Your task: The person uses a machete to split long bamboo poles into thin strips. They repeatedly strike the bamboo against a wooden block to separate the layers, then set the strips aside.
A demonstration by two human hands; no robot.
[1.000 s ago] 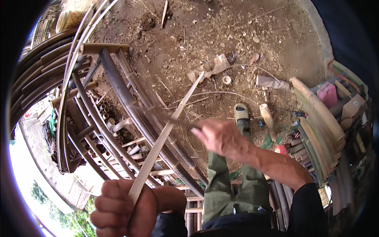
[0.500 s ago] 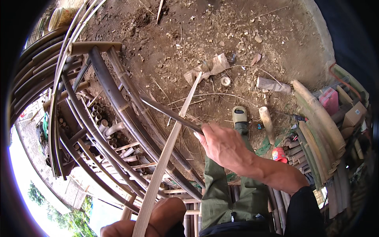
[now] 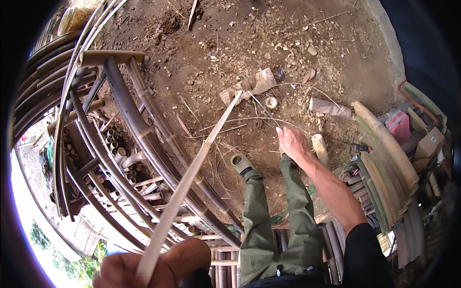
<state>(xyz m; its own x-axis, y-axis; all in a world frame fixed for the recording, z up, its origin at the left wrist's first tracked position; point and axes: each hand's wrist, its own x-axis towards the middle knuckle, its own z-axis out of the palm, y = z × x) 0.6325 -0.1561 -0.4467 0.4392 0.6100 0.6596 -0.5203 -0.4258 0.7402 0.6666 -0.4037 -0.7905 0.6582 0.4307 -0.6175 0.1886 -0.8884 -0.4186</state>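
My left hand (image 3: 180,261) is closed around the near end of a long, pale bamboo strip (image 3: 189,175). The strip slants up and away to the right, its far tip over the littered ground. Farther out, my right hand (image 3: 292,143) grips a knife (image 3: 266,111), whose handle is mostly hidden in the fingers. Its thin blade points up and left, close to the strip's far tip but apart from the strip along most of its length.
A curved rack of dark bamboo poles (image 3: 132,115) stands at my left, with cut bamboo tubes (image 3: 115,141) inside it. Split bamboo (image 3: 384,144) is stacked at the right beside a cardboard box (image 3: 429,143). A short log (image 3: 320,148) lies near my feet; wood chips cover the ground.
My right hand has moved away from me and to the right, taking the knife off the strip's middle. My left hand has shifted slightly left. My left shoe has come into view.
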